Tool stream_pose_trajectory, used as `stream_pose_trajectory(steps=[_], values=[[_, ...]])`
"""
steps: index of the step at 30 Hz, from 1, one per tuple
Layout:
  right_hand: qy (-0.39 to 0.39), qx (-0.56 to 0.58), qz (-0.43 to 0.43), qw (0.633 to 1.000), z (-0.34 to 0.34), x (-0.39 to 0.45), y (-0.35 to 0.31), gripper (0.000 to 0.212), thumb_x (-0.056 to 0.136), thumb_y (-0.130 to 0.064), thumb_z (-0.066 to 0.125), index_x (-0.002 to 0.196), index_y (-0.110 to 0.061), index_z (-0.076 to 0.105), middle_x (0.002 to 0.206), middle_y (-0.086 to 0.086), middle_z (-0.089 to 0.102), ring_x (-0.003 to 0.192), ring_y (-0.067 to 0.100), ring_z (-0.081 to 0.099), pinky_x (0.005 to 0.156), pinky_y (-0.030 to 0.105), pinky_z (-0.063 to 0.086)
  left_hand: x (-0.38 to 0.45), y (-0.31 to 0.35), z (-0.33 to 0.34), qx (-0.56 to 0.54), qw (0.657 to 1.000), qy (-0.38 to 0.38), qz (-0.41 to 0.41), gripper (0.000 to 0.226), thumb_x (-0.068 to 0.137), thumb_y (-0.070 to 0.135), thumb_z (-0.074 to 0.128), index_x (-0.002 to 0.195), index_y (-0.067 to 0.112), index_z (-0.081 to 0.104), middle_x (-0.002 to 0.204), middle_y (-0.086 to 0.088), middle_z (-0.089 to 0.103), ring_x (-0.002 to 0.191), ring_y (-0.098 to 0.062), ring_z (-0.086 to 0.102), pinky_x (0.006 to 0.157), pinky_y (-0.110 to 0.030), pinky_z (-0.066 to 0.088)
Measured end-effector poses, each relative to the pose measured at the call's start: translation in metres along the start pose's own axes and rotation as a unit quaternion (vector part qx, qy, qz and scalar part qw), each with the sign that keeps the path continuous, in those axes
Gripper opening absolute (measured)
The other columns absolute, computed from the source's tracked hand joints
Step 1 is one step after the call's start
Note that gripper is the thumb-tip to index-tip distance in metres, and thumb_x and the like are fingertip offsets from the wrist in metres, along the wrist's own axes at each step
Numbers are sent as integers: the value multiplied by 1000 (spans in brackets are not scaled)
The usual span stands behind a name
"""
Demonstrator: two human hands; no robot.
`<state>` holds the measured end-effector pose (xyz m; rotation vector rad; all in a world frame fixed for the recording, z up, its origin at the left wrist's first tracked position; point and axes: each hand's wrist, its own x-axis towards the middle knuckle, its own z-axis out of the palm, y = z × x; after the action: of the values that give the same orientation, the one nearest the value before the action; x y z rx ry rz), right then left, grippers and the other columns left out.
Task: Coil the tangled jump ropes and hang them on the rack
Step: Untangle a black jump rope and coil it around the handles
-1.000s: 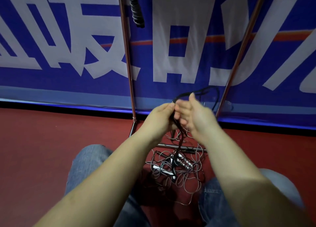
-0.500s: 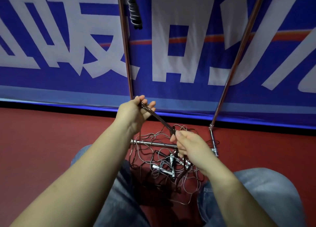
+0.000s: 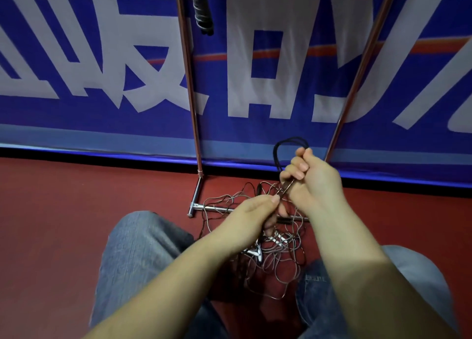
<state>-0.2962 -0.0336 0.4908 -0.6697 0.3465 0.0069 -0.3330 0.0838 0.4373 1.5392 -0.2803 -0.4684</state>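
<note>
Black cord is held looped in the curled fingers of the right hand, its free run slanting down-left to the pinching left hand, which is judged nearer the tangled ropes lying on the floor below.

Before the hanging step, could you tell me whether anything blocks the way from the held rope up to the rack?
Nothing solid does, but the black rope in the right hand runs down into the tangled pile.
</note>
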Motion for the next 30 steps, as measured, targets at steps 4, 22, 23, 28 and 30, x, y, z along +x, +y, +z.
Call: stream_pose_trajectory(steps=[4, 22, 23, 28, 30], values=[[26, 22, -9, 999, -10, 1, -2, 33, 102, -22, 31, 75, -15, 49, 42, -8, 41, 32, 5, 33, 39, 14, 36, -4, 4, 2, -15, 1000, -18, 6, 35, 103, 22, 31, 73, 15, 47, 50, 13, 32, 47, -6, 25, 50, -24, 21], [-144, -449, -16, 882, -40, -34, 55, 43, 100, -30, 34, 71, -12, 60, 48, -4, 40, 44, 6, 40, 57, 19, 40, 11, 47, -32, -432, 884, 177, 25, 34, 102, 23, 31, 69, 18, 40, 41, 9, 28, 34, -3, 27, 41, -15, 31], [-156, -455, -13, 877, -41, -33, 54, 40, 100, -27, 35, 74, -11, 60, 50, -3, 36, 45, 7, 36, 58, 21, 40, 10, 48, -41, -446, 874, 192, 30, 34, 102, 22, 31, 69, 18, 40, 41, 9, 28, 35, -4, 28, 42, -15, 32], [-165, -373, 45, 912, -39, -35, 50, 34, 100, -26, 38, 75, -9, 54, 46, -8, 27, 41, 6, 26, 50, 21, 35, 10, 42, -59, -451, 854, 254, 44, 33, 103, 21, 33, 71, 16, 42, 46, 7, 40, 40, -6, 43, 52, -19, 42], [-143, -233, 88, 958, -32, -36, 48, 33, 99, -26, 38, 74, -9, 50, 43, -8, 26, 38, 5, 23, 43, 19, 32, 10, 38, -56, -433, 860, 265, 46, 31, 102, 27, 35, 79, 14, 52, 55, 4, 56, 51, -8, 57, 57, -21, 51]])
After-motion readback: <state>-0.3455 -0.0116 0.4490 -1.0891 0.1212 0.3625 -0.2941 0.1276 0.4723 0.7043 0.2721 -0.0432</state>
